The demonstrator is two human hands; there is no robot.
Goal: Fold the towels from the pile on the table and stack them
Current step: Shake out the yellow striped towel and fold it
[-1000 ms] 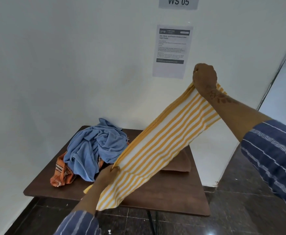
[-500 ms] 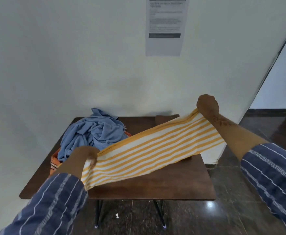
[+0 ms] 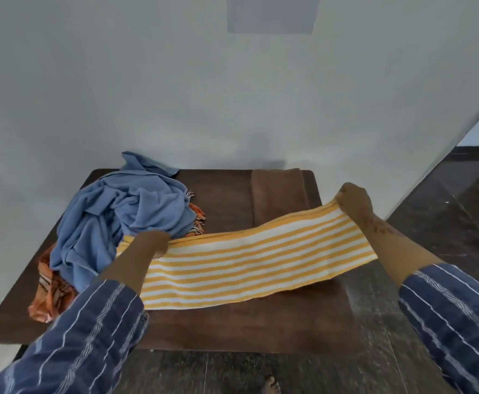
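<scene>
Dark brown wood is making up the table (image 3: 210, 328), which is standing against a plain pale wall (image 3: 119, 81); a sheet of paper (image 3: 271, 14), too blurred to read, is hanging high on that wall. Dark polished floor tiles (image 3: 446, 200) are showing to the right and below the near edge of the tabletop, and a bare foot (image 3: 269, 386) is peeking in at the bottom of the view. On the left half of the table a crumpled blue towel (image 3: 124, 217) is lying heaped over an orange patterned cloth (image 3: 50, 294), whose edge is sticking out at the near left and again on the heap's right side. At the far right corner a folded brown towel (image 3: 278, 191) is lying flat.

Both arms, in dark blue sleeves with thin white stripes, are reaching forward, well apart. The left hand (image 3: 153, 245) is gripping one end of a yellow and white striped towel (image 3: 255, 260), just beside the blue heap, fingers curled round the cloth. The right hand (image 3: 355, 203) is pinching the other end, near the brown towel and somewhat higher. Between the two hands the striped towel is stretching as a long folded band across the middle of the table, its lower edge sagging towards the tabletop; whether it is touching the wood cannot be told.
</scene>
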